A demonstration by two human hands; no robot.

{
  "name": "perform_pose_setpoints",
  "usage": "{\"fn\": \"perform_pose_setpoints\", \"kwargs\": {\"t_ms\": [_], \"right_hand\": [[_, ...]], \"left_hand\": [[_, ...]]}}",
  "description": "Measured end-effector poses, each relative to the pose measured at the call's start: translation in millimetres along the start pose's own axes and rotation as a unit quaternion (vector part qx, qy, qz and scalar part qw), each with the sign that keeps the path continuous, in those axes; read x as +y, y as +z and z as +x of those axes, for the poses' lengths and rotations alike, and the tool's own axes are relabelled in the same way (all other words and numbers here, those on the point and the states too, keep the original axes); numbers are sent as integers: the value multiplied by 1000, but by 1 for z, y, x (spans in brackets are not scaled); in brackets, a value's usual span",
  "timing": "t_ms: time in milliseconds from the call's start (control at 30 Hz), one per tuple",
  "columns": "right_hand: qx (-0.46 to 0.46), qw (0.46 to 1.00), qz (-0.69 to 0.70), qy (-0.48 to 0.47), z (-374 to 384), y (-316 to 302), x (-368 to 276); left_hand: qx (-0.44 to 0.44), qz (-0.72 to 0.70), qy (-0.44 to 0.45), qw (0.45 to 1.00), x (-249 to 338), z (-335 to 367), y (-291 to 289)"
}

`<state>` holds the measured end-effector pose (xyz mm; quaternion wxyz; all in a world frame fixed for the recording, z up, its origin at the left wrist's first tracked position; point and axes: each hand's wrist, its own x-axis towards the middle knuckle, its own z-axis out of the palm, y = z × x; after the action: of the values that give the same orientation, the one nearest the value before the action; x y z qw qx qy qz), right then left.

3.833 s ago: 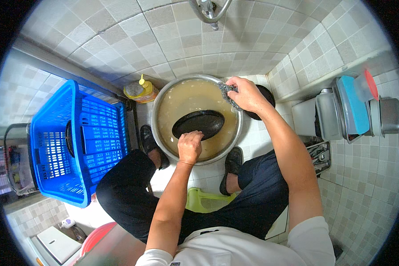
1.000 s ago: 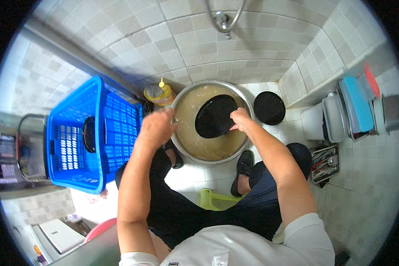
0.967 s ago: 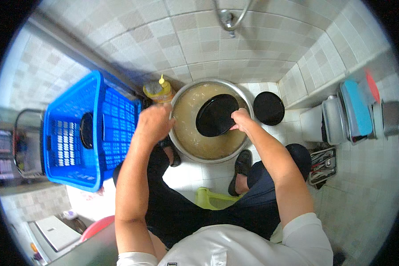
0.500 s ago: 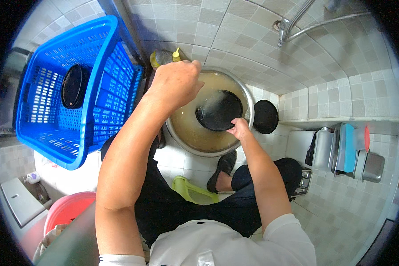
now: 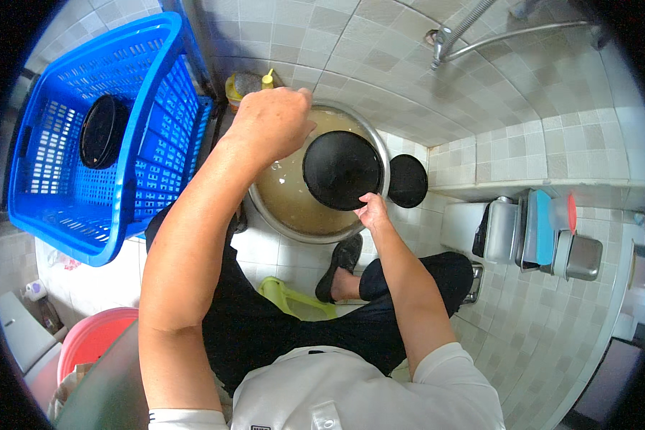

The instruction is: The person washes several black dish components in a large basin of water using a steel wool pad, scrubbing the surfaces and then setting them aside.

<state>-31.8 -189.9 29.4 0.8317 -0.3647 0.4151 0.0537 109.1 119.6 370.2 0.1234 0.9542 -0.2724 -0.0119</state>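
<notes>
My right hand [image 5: 372, 212] grips the near right edge of a black round shallow pan [image 5: 342, 170], thumb on top. The pan is over a large metal basin [image 5: 294, 231] of cloudy, brownish water [image 5: 285, 183]. My left hand [image 5: 274, 123] is closed above the basin's left side, left of the pan. Its fingers curl away from view, so whatever they may hold is hidden. Another black round pan [image 5: 408, 181] lies on the tiled floor, just right of the basin.
At left a blue plastic basket [image 5: 125, 208] contains black round pans [image 5: 104, 131]. Behind the basin stands a yellow pump bottle [image 5: 267, 79]. Metal trays [image 5: 500, 231] and a blue one [image 5: 542, 228] are stacked at right. Nearer are a green plastic stool [image 5: 290, 297] and a red tub [image 5: 97, 333].
Earlier the pan was partly under the cloudy water; now its whole black face shows above it. My right hand still grips its edge. The whole view has shifted slightly.
</notes>
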Motion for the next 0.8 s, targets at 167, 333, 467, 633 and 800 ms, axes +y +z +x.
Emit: {"fn": "perform_pose_setpoints", "kwargs": {"t_ms": [167, 333, 467, 633, 800], "right_hand": [[40, 996, -68, -41, -2, -21, -61], [-8, 987, -150, -50, -45, 23, -114], [-84, 976, -192, -64, -58, 17, -177], [-124, 962, -238, -48, -64, 45, -208], [-130, 962, -239, -39, -58, 44, -209]], "left_hand": [[8, -24, 18, 1000, 6, 5, 4], [-7, -6, 5, 1000, 0, -2, -1], [-11, -17, 3, 1000, 6, 1, 2], [-25, -6, -11, 1000, 3, -1, 0], [-37, 6, -1, 999, 4, 5, 4]]}}
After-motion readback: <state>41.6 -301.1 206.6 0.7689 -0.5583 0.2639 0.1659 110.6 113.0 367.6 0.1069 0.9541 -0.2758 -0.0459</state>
